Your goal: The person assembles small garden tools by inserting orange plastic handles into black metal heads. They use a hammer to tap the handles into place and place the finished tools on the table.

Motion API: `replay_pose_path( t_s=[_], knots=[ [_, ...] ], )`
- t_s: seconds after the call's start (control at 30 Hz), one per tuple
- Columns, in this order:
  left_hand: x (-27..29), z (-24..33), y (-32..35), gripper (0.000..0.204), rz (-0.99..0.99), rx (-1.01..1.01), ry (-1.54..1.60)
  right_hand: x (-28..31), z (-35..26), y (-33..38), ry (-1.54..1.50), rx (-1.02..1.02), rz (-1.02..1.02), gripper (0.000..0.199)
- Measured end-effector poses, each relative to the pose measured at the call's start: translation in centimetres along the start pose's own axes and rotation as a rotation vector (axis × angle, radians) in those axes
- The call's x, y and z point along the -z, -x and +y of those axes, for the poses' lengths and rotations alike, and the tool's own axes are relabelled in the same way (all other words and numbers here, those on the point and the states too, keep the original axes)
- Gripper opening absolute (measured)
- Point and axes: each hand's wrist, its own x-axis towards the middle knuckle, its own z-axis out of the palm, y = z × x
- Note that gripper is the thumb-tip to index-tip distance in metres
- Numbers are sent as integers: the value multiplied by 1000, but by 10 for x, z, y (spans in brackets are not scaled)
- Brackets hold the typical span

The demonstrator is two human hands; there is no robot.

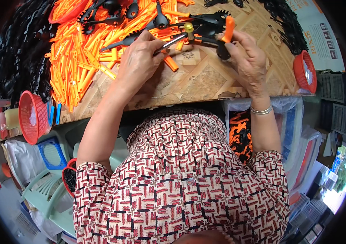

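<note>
My left hand (140,59) is closed around the metal shaft of a small hammer (173,42), whose yellow-tipped head (188,28) points away over the table. My right hand (247,59) pinches an orange plastic handle (229,29) that stands upright; a black plastic end (223,52) shows below it at my fingertips. Between and beyond my hands lie black kitchen utensil heads, among them a toothed pasta server (211,18) and a slotted spoon (161,21). One loose orange handle (170,62) lies beside my left hand.
A heap of orange handles (73,67) covers the table's left part. Black utensil parts pile up at the far left (12,61) and far right (282,20). Red baskets stand at the left (32,118) and right (308,73) edges. An open lined box (286,122) sits below the table edge.
</note>
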Motion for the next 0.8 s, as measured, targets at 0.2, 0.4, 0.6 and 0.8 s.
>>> replay_pose_path(
  t_s=[0.2,0.4,0.6,0.8],
  knots=[
    [6,-5,2,28,-49,18,-68,1,-17,7,-788,-103,60,28],
    [12,-11,3,30,-86,-50,-62,4,-40,26,-334,-82,-242,33],
    [18,-15,3,31,-76,-14,-108,-10,-59,55,15,-103,-358,31],
    [28,-11,5,23,6,-50,20,-3,-72,71,124,-240,-379,33]
  ],
)
